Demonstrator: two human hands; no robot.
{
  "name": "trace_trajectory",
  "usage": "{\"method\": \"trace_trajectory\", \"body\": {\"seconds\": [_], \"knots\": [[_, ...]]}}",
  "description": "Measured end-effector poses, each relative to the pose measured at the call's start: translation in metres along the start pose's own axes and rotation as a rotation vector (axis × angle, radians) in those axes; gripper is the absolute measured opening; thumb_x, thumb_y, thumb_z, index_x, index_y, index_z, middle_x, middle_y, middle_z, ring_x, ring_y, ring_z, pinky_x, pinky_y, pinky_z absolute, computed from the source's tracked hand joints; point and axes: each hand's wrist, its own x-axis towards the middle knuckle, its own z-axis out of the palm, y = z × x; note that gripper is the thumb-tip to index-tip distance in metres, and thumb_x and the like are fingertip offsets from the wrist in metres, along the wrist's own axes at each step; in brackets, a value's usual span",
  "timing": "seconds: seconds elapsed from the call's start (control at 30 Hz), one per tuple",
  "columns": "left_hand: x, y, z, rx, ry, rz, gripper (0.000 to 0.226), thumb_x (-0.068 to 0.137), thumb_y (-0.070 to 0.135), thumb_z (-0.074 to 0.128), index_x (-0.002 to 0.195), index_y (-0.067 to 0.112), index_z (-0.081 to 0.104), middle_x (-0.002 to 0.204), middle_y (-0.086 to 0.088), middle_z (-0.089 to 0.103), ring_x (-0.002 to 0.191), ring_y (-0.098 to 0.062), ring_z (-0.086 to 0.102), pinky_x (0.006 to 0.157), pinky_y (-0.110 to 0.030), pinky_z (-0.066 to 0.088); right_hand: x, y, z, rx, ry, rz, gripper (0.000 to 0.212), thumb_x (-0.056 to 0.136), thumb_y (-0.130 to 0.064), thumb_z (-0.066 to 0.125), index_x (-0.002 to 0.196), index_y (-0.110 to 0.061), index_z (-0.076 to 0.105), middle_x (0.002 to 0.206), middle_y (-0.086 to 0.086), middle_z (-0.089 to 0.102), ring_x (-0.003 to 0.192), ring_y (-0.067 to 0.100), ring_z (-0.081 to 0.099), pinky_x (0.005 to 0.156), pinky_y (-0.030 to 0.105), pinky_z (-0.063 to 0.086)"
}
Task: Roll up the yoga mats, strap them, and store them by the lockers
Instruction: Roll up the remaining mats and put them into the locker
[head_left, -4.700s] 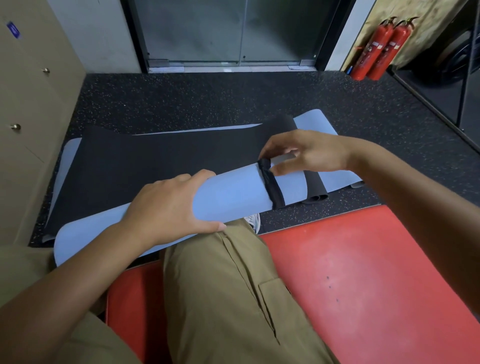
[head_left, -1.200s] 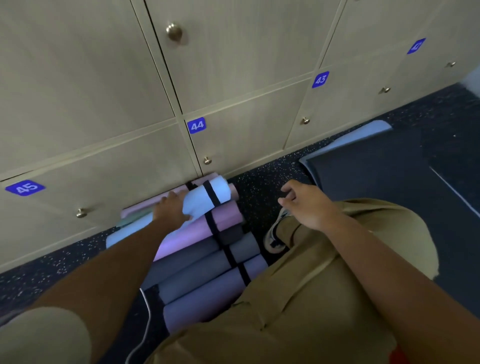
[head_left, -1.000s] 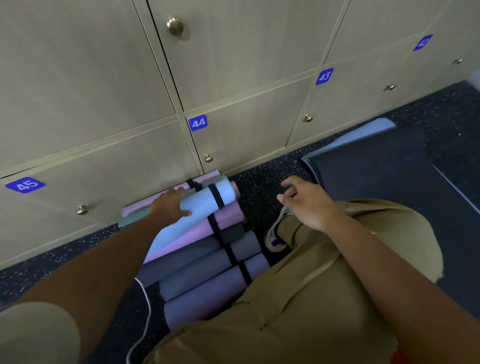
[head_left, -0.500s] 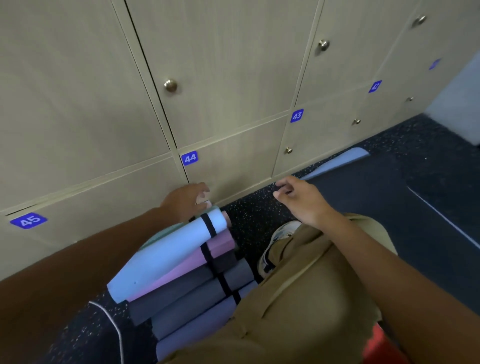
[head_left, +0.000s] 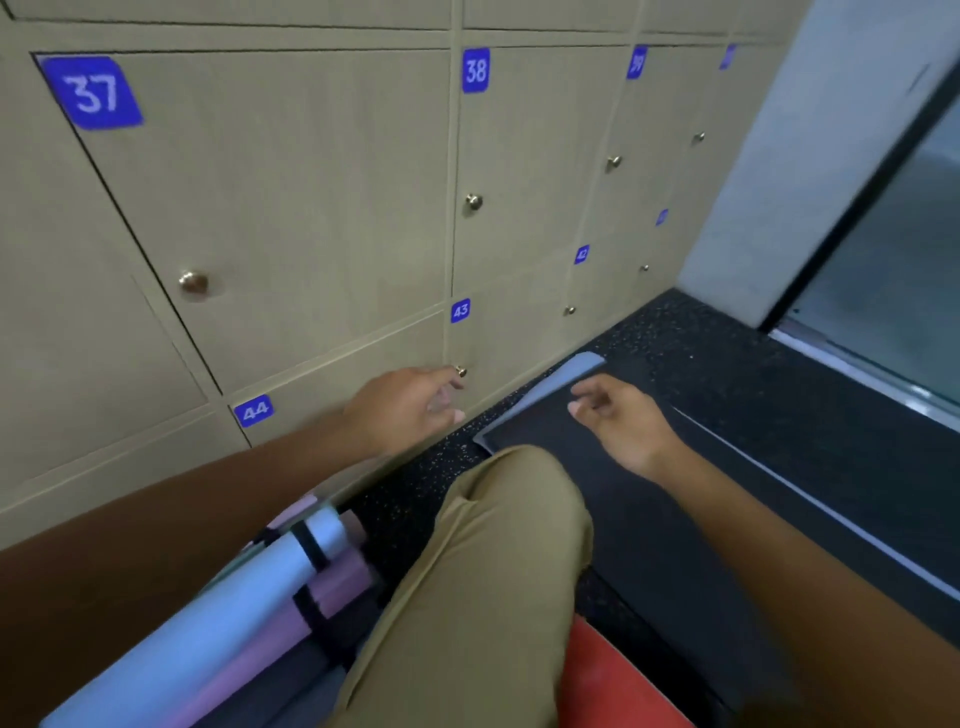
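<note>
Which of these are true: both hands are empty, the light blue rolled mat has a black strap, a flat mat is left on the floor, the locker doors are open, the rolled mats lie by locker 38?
1. Both the left hand and the right hand hold nothing. True.
2. The light blue rolled mat has a black strap round it. True.
3. A dark flat mat lies unrolled on the floor. True.
4. The locker doors stand open. False: all in view are closed.
5. The rolled mats lie under locker 38. False: they lie lower left, below locker 44.
</note>
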Motion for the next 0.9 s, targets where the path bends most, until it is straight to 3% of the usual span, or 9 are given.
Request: {"method": "trace_trajectory", "body": {"seconds": [0.17, 0.3, 0.4, 0.57, 0.73, 0.9], "knots": [[0.042, 0.045, 0.002, 0.011, -0.004, 0.088, 0.037, 0.093, 0.047, 0.067, 0.125, 0.030, 0.061, 0.111, 0.008, 0.066, 0.089, -0.010, 0.058, 0.082, -0.031, 0.049, -0.023, 0.040, -0.031, -0.006, 0.031, 0.048, 0.023, 0.101, -0.026, 0.063, 0.123, -0.017, 0.063, 0.107, -0.003, 0.065, 0.102, 0.012, 0.062, 0.069, 0.007, 0.043], [0.069, 0.077, 0.022, 0.047, -0.070, 0.155, 0.035, 0.095, 0.043, 0.067, 0.125, 0.027, 0.062, 0.114, 0.008, 0.066, 0.098, -0.012, 0.061, 0.083, -0.032, 0.049, -0.041, 0.084, -0.048, 0.007, 0.040, 0.121, 0.017, 0.101, -0.025, 0.063, 0.117, -0.019, 0.064, 0.106, 0.000, 0.067, 0.084, 0.007, 0.061, 0.061, 0.008, 0.044], [0.100, 0.099, 0.044, 0.102, -0.137, 0.207, 0.035, 0.095, 0.045, 0.066, 0.125, 0.027, 0.061, 0.113, 0.009, 0.067, 0.101, -0.014, 0.063, 0.083, -0.033, 0.049, -0.046, 0.126, -0.057, 0.001, 0.035, 0.165, 0.015, 0.101, -0.027, 0.064, 0.115, -0.022, 0.063, 0.108, -0.001, 0.067, 0.094, 0.013, 0.065, 0.070, 0.013, 0.047], [0.160, 0.142, 0.111, 0.124, -0.263, 0.282, 0.034, 0.095, 0.042, 0.068, 0.123, 0.023, 0.062, 0.101, 0.011, 0.064, 0.091, -0.014, 0.061, 0.083, -0.037, 0.052, -0.055, 0.216, -0.068, -0.009, 0.020, 0.298, 0.019, 0.102, -0.030, 0.063, 0.120, -0.023, 0.061, 0.113, -0.004, 0.066, 0.105, 0.017, 0.064, 0.090, 0.032, 0.054], [0.229, 0.147, 0.187, 0.242, -0.410, 0.329, 0.036, 0.097, 0.044, 0.064, 0.126, 0.024, 0.058, 0.112, 0.005, 0.063, 0.101, -0.018, 0.062, 0.086, -0.037, 0.051, -0.041, 0.300, -0.068, -0.021, -0.027, 0.437, 0.030, 0.104, -0.030, 0.059, 0.131, -0.015, 0.060, 0.125, 0.001, 0.063, 0.115, 0.021, 0.060, 0.099, 0.037, 0.051], [0.262, 0.136, 0.284, 0.344, -0.626, 0.337, 0.043, 0.095, 0.046, 0.066, 0.131, 0.024, 0.055, 0.121, 0.000, 0.060, 0.109, -0.022, 0.062, 0.088, -0.039, 0.051, -0.039, 0.383, -0.032, 0.097, -0.032, 0.699, 0.036, 0.103, -0.035, 0.060, 0.134, -0.017, 0.057, 0.132, 0.003, 0.060, 0.115, 0.024, 0.059, 0.098, 0.039, 0.051]]}}
